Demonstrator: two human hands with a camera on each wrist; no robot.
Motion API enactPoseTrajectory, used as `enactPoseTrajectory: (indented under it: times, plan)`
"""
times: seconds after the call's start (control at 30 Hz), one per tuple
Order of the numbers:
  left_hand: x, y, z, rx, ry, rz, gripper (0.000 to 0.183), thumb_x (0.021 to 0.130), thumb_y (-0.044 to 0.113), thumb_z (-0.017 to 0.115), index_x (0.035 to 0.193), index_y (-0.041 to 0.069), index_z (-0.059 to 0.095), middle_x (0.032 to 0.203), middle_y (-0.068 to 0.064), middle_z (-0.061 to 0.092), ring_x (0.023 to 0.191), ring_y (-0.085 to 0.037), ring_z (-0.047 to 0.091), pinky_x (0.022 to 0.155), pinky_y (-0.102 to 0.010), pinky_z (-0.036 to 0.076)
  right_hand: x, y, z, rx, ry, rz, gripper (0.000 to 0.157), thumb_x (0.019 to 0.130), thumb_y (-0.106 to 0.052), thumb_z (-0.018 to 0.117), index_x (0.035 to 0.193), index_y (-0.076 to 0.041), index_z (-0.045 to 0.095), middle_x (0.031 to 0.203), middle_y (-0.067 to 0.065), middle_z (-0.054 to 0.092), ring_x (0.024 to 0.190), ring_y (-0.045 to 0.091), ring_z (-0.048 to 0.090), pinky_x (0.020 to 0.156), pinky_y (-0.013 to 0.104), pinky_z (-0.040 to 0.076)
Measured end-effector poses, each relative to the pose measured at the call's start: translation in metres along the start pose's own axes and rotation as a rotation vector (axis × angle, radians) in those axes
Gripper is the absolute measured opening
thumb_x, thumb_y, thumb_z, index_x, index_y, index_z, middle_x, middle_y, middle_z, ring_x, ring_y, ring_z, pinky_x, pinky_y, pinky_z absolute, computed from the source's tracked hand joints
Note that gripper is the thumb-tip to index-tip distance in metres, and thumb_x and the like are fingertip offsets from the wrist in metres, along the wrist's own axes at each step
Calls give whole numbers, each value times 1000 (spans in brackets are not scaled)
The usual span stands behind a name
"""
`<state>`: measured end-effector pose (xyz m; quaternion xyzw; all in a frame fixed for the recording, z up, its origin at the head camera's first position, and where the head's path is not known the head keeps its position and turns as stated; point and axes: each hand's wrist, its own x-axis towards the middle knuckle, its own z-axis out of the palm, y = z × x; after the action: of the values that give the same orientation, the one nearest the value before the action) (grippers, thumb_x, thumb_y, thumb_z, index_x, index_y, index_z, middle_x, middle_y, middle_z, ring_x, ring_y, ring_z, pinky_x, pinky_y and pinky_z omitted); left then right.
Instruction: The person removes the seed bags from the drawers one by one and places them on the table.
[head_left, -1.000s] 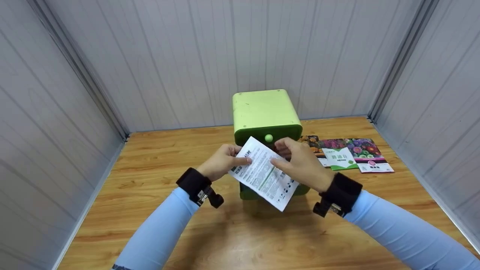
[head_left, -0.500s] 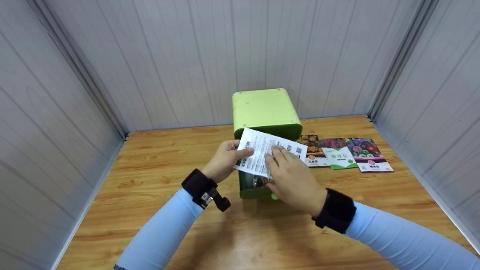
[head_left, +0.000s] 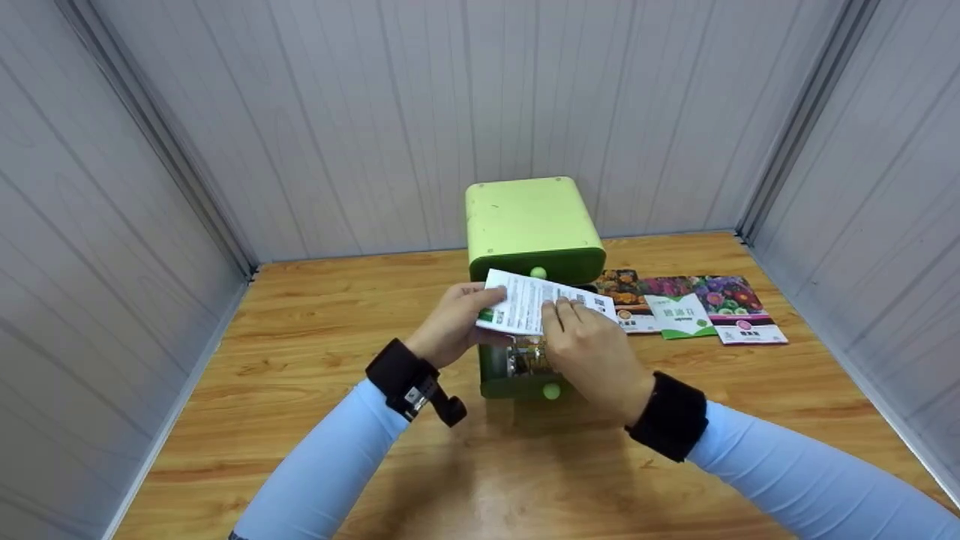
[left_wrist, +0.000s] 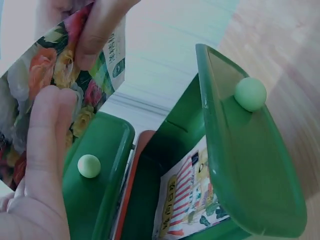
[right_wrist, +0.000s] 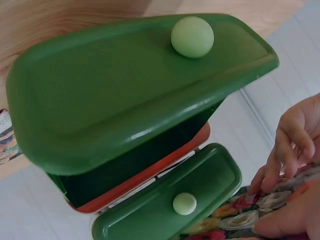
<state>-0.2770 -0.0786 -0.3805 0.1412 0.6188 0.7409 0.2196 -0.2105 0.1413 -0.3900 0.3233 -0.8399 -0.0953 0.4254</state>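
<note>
A flower seed packet point(head_left: 517, 300) is held in front of the green drawer cabinet point(head_left: 529, 214), its white printed back facing up. My left hand point(head_left: 450, 322) grips the packet's left end, thumb on top and fingers underneath. My right hand point(head_left: 600, 360) pinches its right part, with fingers on the printed back and the thumb point(left_wrist: 97, 37) on the floral side in the left wrist view. Below the packet, the lower drawer point(left_wrist: 250, 160) is pulled out. A packet with red stripes point(left_wrist: 192, 190) lies inside that drawer. The upper drawer point(left_wrist: 95, 175) is closed.
Several seed packets lie on the wooden table right of the cabinet, among them a white-and-green one point(head_left: 681, 316) and a floral one point(head_left: 742, 311). Grey panel walls point(head_left: 360, 127) enclose the table at the back and sides.
My right hand has come over the packet and taken hold of its right part. The packet has turned from hanging diagonally to lying more crosswise and flatter. My left hand has shifted slightly.
</note>
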Motion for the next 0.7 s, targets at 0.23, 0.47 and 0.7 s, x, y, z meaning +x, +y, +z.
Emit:
enactPoseTrajectory:
  times: [0.23, 0.47, 0.7]
  plan:
    - [-1, 0, -2, -76, 49, -22, 82, 118, 56, 13, 150, -9, 51, 118, -23, 79, 90, -24, 81, 76, -35, 67, 5, 14, -10, 309, -46, 158, 32, 92, 16, 73, 124, 12, 72, 113, 27, 79, 94, 37, 81, 76, 43, 68]
    - [-2, -4, -3, 50, 63, 22, 75, 120, 49, 15, 153, -7, 51, 150, -31, 61, 126, -39, 71, 97, -40, 64, 12, 25, -15, 710, -76, 421, 24, 104, 10, 61, 123, 7, 75, 106, 24, 81, 74, 26, 77, 67, 36, 64]
    - [1, -6, 4, 158, 71, 71, 41, 118, 19, 47, 150, -6, 55, 144, -25, 65, 124, -34, 72, 106, -43, 62, 16, 36, -17, 1072, -151, 757, 29, 105, 0, 68, 81, -6, 54, 65, 1, 30, 55, 7, 23, 61, 26, 23]
